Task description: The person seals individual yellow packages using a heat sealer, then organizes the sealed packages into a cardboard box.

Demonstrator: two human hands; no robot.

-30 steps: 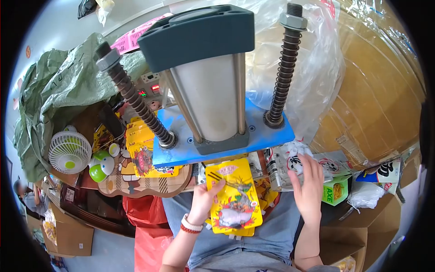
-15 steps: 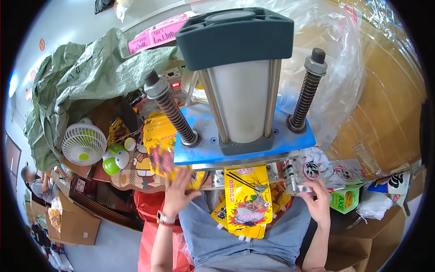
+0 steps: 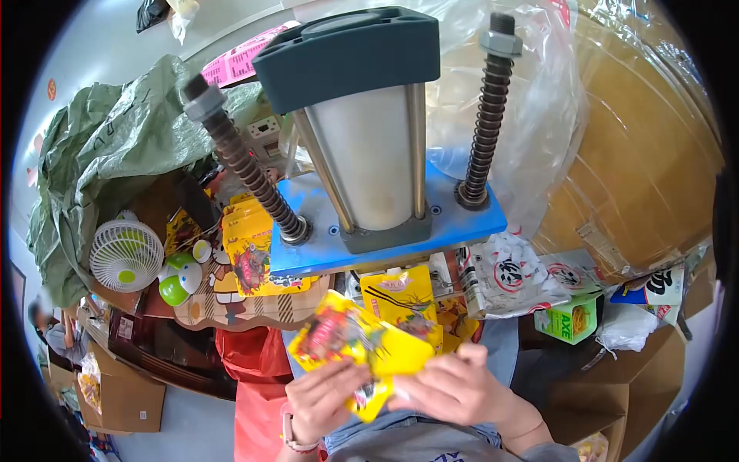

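Observation:
My left hand (image 3: 325,394), with a wristband, grips the lower edge of a yellow printed food pouch (image 3: 329,329) above my lap. My right hand (image 3: 454,391) pinches the same pouch at its right side, fingers closed. The pouch is tilted and partly blurred. Just behind it, another yellow pouch (image 3: 400,296) printed with chopsticks lies under the front of a press with a blue plate (image 3: 385,245). A stack of yellow pouches (image 3: 250,266) rests to the left of the press.
A grey cylinder (image 3: 369,158) and spring-wrapped bolts (image 3: 490,123) rise from the press. At left are a white fan (image 3: 127,256) and a green-and-white toy-like object (image 3: 180,279). A green AXE box (image 3: 570,317) and cardboard boxes (image 3: 639,169) stand at right.
My left hand has come from the stack toward my lap with a pouch. My right hand has left the small white item at the press's right and now grips the pouch too.

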